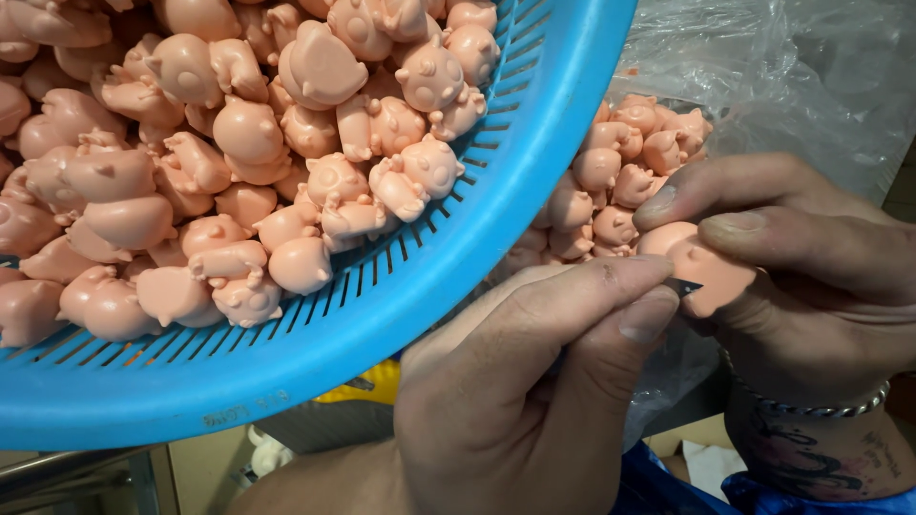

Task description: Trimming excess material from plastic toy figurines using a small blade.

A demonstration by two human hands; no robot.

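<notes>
Right hand (811, 277): closed around 1 pink figure (701, 272), beside the blue basket (458, 277).
Left hand (534, 381): pinched shut on a small blade (683, 285) touching the figure.
Handling: looked light, smooth, slightly soft (grip the rounded body).

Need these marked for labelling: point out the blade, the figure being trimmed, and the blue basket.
Blade (683, 285), head view, on the dark tip showing past the left thumb.
Figure (711, 272), head view, on its pink body between the right fingers.
Basket (448, 277), head view, on the slotted blue wall.
</notes>
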